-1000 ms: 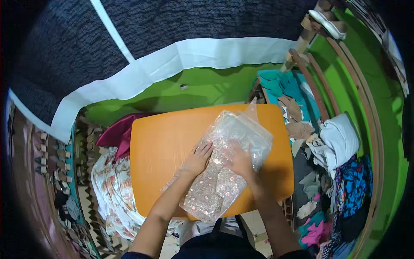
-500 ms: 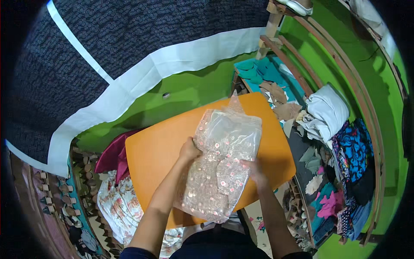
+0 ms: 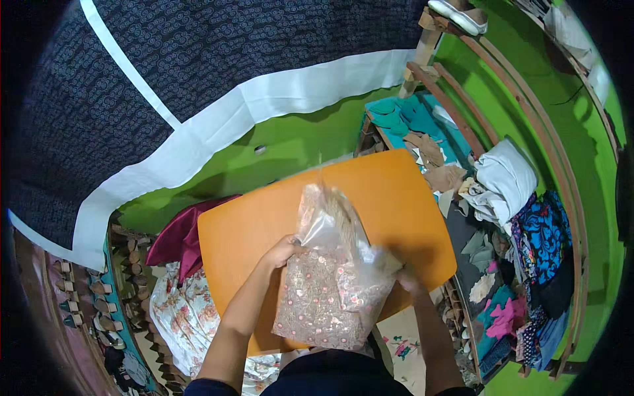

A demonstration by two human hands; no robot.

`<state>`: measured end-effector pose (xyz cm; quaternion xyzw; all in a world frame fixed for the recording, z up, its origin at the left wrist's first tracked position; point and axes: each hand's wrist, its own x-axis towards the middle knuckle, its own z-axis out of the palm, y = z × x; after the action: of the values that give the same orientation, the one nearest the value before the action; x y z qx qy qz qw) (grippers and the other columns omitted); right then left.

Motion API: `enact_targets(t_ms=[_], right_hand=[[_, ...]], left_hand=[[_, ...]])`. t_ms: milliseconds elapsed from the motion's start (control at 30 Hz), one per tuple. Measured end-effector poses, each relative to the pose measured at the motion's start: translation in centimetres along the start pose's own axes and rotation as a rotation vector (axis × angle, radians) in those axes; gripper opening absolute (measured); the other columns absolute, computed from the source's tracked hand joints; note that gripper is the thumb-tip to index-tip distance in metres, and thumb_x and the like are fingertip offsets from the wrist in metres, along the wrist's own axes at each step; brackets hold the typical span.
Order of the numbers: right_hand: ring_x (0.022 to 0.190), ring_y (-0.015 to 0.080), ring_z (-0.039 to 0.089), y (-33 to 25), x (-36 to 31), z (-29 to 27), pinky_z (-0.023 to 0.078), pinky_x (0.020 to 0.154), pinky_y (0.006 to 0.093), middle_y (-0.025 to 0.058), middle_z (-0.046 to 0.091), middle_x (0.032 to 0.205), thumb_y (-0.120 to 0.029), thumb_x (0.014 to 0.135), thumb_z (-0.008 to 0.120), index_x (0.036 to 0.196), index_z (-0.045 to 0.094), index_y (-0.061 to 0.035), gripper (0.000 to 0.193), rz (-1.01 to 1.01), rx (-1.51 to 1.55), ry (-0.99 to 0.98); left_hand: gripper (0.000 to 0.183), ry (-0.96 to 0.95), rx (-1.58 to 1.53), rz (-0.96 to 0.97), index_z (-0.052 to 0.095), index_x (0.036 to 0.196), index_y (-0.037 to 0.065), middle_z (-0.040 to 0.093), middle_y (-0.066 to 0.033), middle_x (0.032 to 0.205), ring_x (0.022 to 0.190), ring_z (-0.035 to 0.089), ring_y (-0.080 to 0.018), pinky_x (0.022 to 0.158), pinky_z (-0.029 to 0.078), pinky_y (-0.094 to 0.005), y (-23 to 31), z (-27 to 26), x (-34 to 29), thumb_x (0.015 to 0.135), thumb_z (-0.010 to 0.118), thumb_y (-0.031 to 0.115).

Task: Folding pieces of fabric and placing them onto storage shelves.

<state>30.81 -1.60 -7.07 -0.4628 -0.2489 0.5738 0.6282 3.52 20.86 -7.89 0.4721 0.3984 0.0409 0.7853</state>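
Observation:
A clear plastic bag [image 3: 333,228] holds folded beige fabric [image 3: 317,297] dotted with pinkish round ornaments. It hangs over the near part of an orange table [image 3: 251,218], close to my body. My left hand [image 3: 282,251] is closed on the bag's left edge, about halfway up. My right hand [image 3: 411,280], slightly blurred, grips the bag's right edge; its fingertips are partly hidden by the plastic. Above the hands the film is loose and crumpled, and the fabric fills the lower part.
Shelves with fabric scraps [image 3: 432,148], a white bundle [image 3: 505,175] and folded clothes [image 3: 545,228] stand at the right. Maroon cloth [image 3: 181,234] and floral cloth [image 3: 181,313] lie to the left. Dark patterned cloth [image 3: 251,39] hangs along the far wall.
The bag has come down toward me, and its upper part has gone from spread out to crumpled. My left hand moved slightly nearer; my right hand moved right and nearer.

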Motion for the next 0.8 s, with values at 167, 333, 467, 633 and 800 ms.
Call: enact_targets(t_ms=[167, 333, 467, 633, 800], right_hand=[[0.108, 0.0202, 0.049, -3.2, 1.4, 3.3, 0.033, 0.098, 0.0367, 0.0018, 0.06, 0.107, -0.008, 0.068, 0.062, 0.106, 0.06, -0.0109, 0.038, -0.517, -1.301, -0.466], [0.108, 0.0208, 0.049, -3.7, 2.3, 0.7, 0.032, 0.098, 0.0368, 0.001, 0.061, 0.104, -0.014, 0.069, 0.061, 0.103, 0.062, -0.0126, 0.033, -0.642, -1.591, -0.505], [0.104, 0.0232, 0.051, -6.8, 4.1, 5.5, 0.035, 0.095, 0.0385, 0.0064, 0.061, 0.103, -0.022, 0.07, 0.066, 0.102, 0.062, -0.0114, 0.034, -0.432, -1.66, -0.383], [0.09, 0.0212, 0.057, -5.6, 5.8, 4.4, 0.044, 0.084, 0.0347, 0.0062, 0.061, 0.101, -0.025, 0.075, 0.067, 0.107, 0.058, -0.0069, 0.037, -0.066, -0.98, -0.057], [0.088, 0.018, 0.056, -4.8, 8.7, 4.2, 0.045, 0.078, 0.03, 0.0069, 0.059, 0.1, -0.013, 0.075, 0.067, 0.113, 0.05, 0.0017, 0.044, 0.117, -0.537, 0.157]], left_hand=[[0.044, -0.183, -0.078, 0.033, 0.053, 0.112, -0.001, 0.06, -0.0072, 0.098, 0.086, 0.058, -0.0163, 0.078, 0.047, -0.0296, -1.8, -3.6, 0.2, 0.069, 0.059, -0.007], [0.07, -0.242, -0.065, 0.076, 0.036, 0.132, 0.006, 0.047, -0.0083, 0.126, 0.114, 0.044, -0.0173, 0.097, 0.035, -0.0304, 4.3, -1.2, -1.7, 0.069, 0.065, -0.002], [0.042, -0.277, 0.474, 0.158, 0.054, 0.113, 0.002, 0.062, -0.0085, 0.101, 0.086, 0.058, -0.0168, 0.076, 0.046, -0.0311, 8.9, -2.7, -3.6, 0.075, 0.068, 0.012], [0.041, -0.164, 0.751, 0.146, 0.055, 0.111, 0.002, 0.063, -0.0118, 0.091, 0.081, 0.059, -0.0175, 0.074, 0.046, -0.0303, 7.3, -4.2, -1.6, 0.076, 0.067, 0.019], [0.058, 0.377, 0.913, 0.253, 0.042, 0.122, 0.003, 0.053, -0.0199, 0.109, 0.097, 0.053, -0.0302, 0.083, 0.041, -0.0393, 6.2, -0.8, -1.4, 0.074, 0.066, 0.025]])
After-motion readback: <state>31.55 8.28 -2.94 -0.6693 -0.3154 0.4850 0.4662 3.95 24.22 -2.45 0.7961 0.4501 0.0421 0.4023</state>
